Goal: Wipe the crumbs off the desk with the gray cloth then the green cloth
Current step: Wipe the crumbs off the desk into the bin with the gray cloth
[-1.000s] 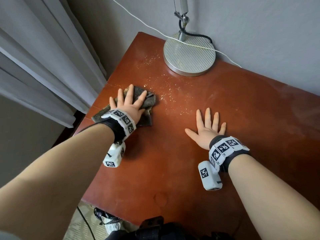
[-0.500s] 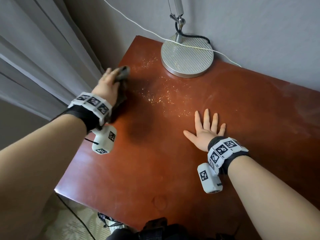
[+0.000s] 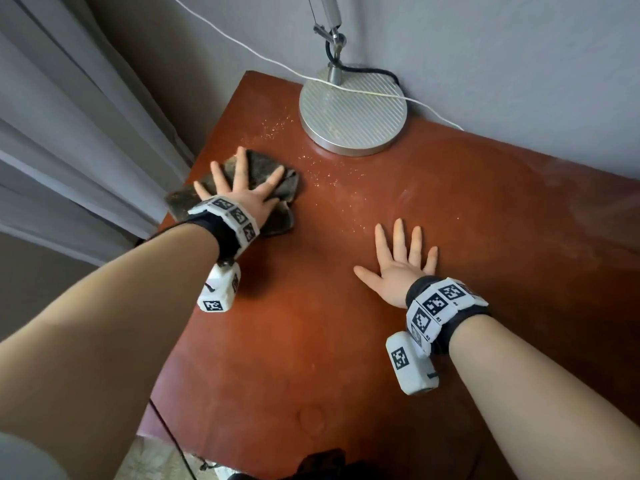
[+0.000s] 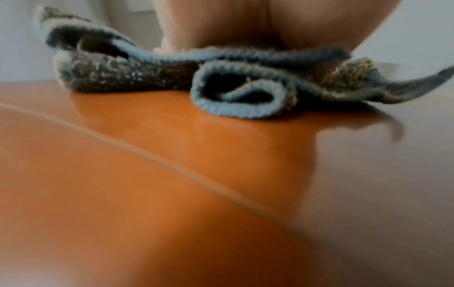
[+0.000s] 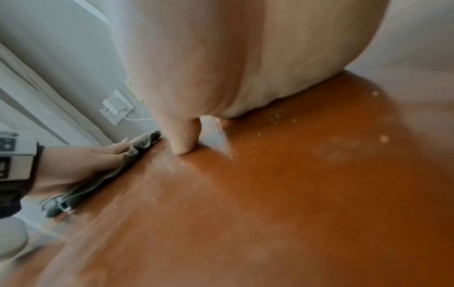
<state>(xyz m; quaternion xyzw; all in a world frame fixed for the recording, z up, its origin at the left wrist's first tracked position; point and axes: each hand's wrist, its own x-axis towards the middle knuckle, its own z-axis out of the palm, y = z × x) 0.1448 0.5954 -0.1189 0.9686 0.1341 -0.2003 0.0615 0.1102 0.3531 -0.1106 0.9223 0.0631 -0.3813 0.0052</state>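
Near the left edge of the table (image 3: 311, 341), one gray cloth (image 3: 277, 181) lies crumpled in loose folds, a rolled hem showing at its near side in the left wrist view (image 4: 236, 101). Its long axis runs slantwise, from the table's left edge near the person toward the lamp. One left hand (image 3: 242, 195) presses flat on top of it, fingers straight and spread apart, pointing away from the person; nothing is pinched or curled around. The right wrist view shows the same hand (image 5: 81, 165) lying on the cloth (image 5: 103, 178) from the side.

Beyond the cloth and to its right, many fine pale crumbs (image 3: 325, 174) are scattered over the red-brown wood, from beside the lamp base to the space between the two hands; too many and too small to count. A few show close by in the right wrist view (image 5: 383, 138).

One right hand (image 3: 401, 268) rests palm down on bare wood, well apart from the cloth, fingers straight and slightly spread, holding nothing.

One round silver lamp base (image 3: 353, 116) stands at the far edge, with a white cable (image 3: 415, 100) crossing it. Gray curtains (image 3: 69, 133) hang at the left.
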